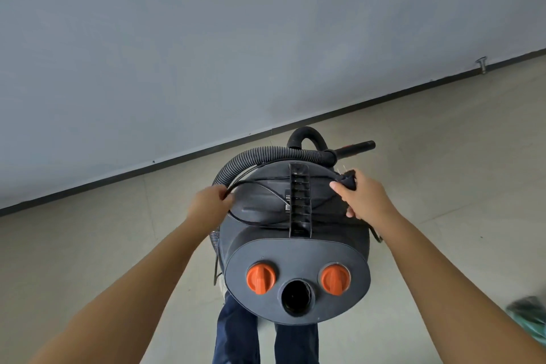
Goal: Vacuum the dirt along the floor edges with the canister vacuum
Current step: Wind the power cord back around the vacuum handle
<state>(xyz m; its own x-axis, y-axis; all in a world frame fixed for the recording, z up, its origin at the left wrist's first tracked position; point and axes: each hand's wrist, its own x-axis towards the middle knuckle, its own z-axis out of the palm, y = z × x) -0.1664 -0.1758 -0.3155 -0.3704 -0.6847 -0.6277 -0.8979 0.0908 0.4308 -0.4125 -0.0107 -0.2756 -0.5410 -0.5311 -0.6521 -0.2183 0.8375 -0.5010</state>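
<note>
Black cord (pixel 260 186) pinched in my left hand (pixel 206 201), its plug (pixel 348 182) gripped in my right hand (pixel 363 198), atop the vacuum (pixel 295 260) on beige floor (pixel 443 156) by a grey wall (pixel 206 38).

The vacuum (pixel 295 245) is dark grey with two orange knobs (pixel 261 277) and a black ribbed hose (pixel 251 158). The floor (pixel 443 156) is beige, the wall (pixel 206 38) pale grey-blue above a black skirting (pixel 118 177).

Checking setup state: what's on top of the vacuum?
On the vacuum: power cord wrapped across the lid, hose coiled round the rim. Left hand grips cord, right hand holds the plug. Cord's full run is hidden.
</note>
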